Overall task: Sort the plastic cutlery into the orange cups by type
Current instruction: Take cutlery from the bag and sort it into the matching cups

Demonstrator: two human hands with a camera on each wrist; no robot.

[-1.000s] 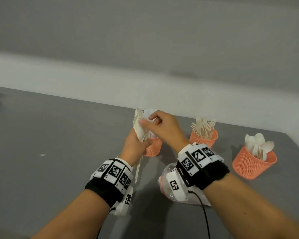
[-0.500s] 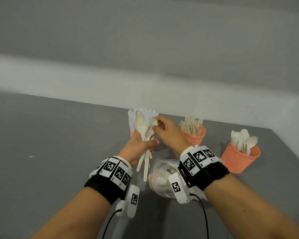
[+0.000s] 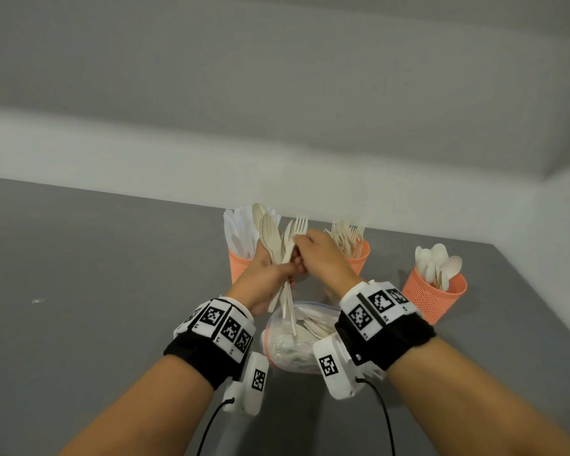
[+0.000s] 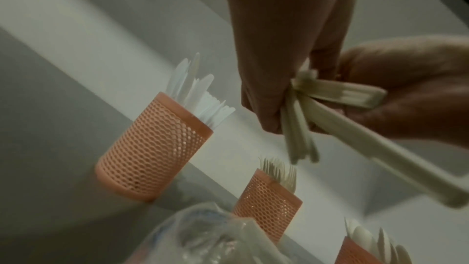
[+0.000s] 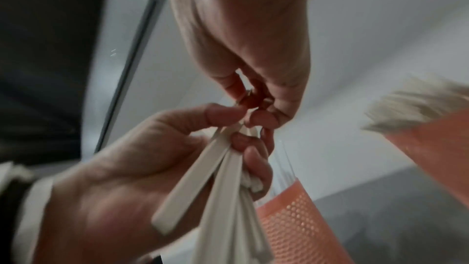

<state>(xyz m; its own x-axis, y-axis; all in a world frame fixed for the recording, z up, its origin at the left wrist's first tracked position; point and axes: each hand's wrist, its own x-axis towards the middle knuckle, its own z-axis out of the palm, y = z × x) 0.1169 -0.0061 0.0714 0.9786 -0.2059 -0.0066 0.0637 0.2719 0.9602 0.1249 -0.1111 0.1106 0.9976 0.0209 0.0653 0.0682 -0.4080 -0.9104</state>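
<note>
A mixed bundle of cutlery (image 3: 282,255) is grasped upright by its handles in the left hand (image 3: 264,278), above a clear bag (image 3: 297,340) lying on the grey worktop (image 3: 96,291). One fork (image 3: 300,225) in the bundle is pinched by the right hand (image 3: 323,258). Three orange cups are set behind: the knife cup (image 3: 239,266) on the left, the fork cup (image 3: 359,258) in the middle, and the spoon cup (image 3: 435,297) on the right.
</note>
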